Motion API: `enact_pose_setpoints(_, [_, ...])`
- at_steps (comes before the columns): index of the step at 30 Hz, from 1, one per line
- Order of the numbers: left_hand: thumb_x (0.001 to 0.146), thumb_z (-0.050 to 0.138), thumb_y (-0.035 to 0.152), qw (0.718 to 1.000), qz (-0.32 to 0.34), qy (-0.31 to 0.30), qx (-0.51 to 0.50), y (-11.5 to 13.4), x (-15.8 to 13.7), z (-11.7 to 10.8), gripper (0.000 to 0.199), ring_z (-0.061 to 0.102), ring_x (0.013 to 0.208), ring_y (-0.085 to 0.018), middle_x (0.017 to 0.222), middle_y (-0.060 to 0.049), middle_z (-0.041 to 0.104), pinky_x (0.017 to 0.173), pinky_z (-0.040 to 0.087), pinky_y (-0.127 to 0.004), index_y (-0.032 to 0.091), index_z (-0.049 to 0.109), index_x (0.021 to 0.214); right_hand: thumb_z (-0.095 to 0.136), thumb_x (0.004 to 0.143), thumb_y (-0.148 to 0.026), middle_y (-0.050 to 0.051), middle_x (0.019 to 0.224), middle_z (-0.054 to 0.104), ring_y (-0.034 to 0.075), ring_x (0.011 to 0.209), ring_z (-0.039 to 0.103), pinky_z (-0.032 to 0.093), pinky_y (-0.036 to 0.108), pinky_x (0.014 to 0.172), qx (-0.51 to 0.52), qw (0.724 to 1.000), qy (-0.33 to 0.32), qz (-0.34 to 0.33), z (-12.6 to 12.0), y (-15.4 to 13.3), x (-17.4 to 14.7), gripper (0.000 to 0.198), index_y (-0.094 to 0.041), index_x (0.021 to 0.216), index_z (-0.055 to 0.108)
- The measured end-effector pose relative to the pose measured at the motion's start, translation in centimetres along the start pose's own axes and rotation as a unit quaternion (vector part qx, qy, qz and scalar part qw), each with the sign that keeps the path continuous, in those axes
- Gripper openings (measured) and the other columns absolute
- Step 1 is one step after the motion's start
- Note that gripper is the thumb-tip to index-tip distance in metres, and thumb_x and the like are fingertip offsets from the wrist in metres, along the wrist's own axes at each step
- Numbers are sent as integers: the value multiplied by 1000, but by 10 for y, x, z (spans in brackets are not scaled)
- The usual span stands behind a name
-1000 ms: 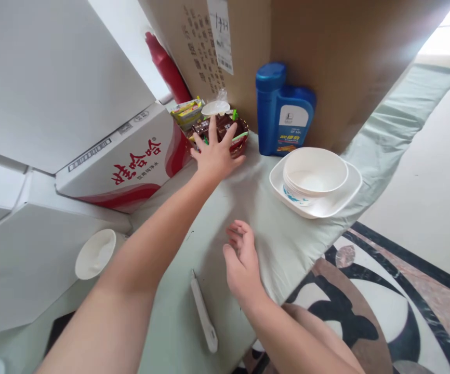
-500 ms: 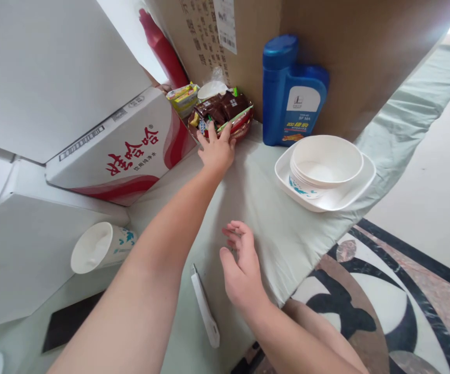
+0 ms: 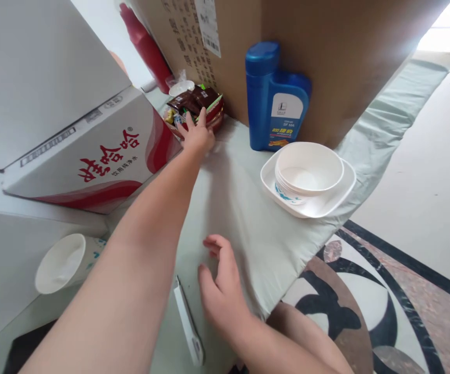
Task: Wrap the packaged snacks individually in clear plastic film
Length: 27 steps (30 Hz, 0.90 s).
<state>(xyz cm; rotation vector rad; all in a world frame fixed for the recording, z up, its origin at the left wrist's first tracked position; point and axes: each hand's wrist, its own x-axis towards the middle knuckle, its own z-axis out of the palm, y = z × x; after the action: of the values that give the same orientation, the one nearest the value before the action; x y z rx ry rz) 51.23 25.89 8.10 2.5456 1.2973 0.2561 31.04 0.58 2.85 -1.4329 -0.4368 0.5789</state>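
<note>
My left hand (image 3: 197, 139) reaches across the table to a round basket (image 3: 217, 120) of small packaged snacks. Its fingers are spread over the near rim, touching or just above the contents, and I see nothing gripped. Dark brown packets (image 3: 199, 98) lie on top in the basket, beside a thin green-edged strip. My right hand (image 3: 223, 288) hovers near the table's front edge, fingers loosely curled and thumb apart, holding nothing. Just left of it a white utility knife (image 3: 188, 322) lies on the pale green cloth.
A white carton with red lettering (image 3: 110, 156) stands left, with a paper tub (image 3: 63, 262) lying below it. A large cardboard box (image 3: 233, 47), a red bottle (image 3: 145, 47) and a blue oil bottle (image 3: 275, 104) stand behind. Stacked bowls (image 3: 308, 169) sit in a white dish (image 3: 345, 182).
The view has shifted, so most things appear further left. Yellow packs beside the basket are gone from view. My left hand stays at the basket; my right hand keeps much the same pose.
</note>
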Motion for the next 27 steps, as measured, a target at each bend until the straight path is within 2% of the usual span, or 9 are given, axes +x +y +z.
enact_pose_setpoints(4, [94, 50, 40, 996, 76, 36, 29, -31, -44, -22, 71, 7, 161, -31, 173, -2, 16, 127, 22, -57, 34, 27, 161, 51, 82, -16, 12, 126, 64, 24, 119, 62, 50, 48, 105, 12, 1000, -6, 23, 0, -1, 3, 44, -22, 126, 52])
enact_pose_setpoints(8, [90, 52, 40, 990, 92, 74, 79, -95, -126, -77, 61, 19, 158, -31, 168, -6, 28, 129, 20, -49, 29, 46, 150, 52, 84, -21, 12, 129, 62, 25, 122, 61, 47, 50, 108, 24, 998, -29, 44, 2, -1, -4, 42, -21, 126, 51])
enact_pose_setpoints(11, [89, 53, 43, 985, 19, 120, 119, -152, -192, -123, 54, 28, 155, -30, 163, -6, 33, 129, 23, -47, 29, 54, 142, 53, 83, -22, 12, 128, 61, 25, 124, 60, 45, 51, 109, 28, 997, -51, 50, 8, -4, -14, 41, -22, 124, 51])
enact_pose_setpoints(13, [89, 53, 48, 978, -62, 131, 152, -189, -229, -141, 50, 30, 154, -31, 162, -4, 35, 129, 25, -48, 32, 58, 136, 53, 82, -21, 11, 130, 60, 25, 124, 60, 45, 51, 109, 30, 996, -65, 55, 14, -6, -22, 41, -23, 124, 50])
enact_pose_setpoints(16, [81, 58, 66, 961, -216, 15, 172, -239, -263, -143, 66, 19, 156, -43, 168, 0, 25, 123, 29, -63, 40, 54, 141, 52, 83, -20, 10, 132, 59, 24, 126, 59, 45, 51, 109, 26, 995, -78, 59, 24, -8, -32, 41, -24, 123, 50])
enact_pose_setpoints(18, [77, 63, 64, 959, -237, -44, 146, -262, -271, -131, 76, 23, 155, -45, 169, -6, 24, 122, 32, -60, 34, 51, 146, 53, 83, -20, 10, 131, 59, 24, 125, 59, 46, 51, 109, 21, 995, -81, 51, 30, -8, -37, 40, -24, 122, 51])
enact_pose_setpoints(20, [81, 61, 56, 975, -187, -37, 116, -268, -266, -115, 69, 33, 153, -38, 167, -11, 26, 124, 34, -52, 28, 55, 145, 53, 83, -19, 10, 128, 61, 24, 123, 61, 47, 50, 108, 16, 996, -80, 36, 34, -6, -39, 39, -24, 121, 52])
enact_pose_setpoints(22, [85, 58, 50, 990, -106, -11, 92, -255, -252, -100, 58, 37, 152, -32, 164, -10, 30, 124, 35, -46, 28, 61, 139, 53, 83, -19, 10, 127, 62, 23, 122, 61, 48, 48, 107, 10, 997, -80, 23, 37, -3, -39, 39, -23, 122, 52])
enact_pose_setpoints(27, [87, 61, 53, 997, 61, -24, 43, -164, -188, -60, 54, 45, 146, -32, 163, -11, 29, 122, 38, -42, 27, 64, 135, 51, 84, -19, 10, 125, 62, 23, 119, 62, 50, 47, 103, -15, 998, -60, 6, 31, 3, -30, 37, -24, 122, 54])
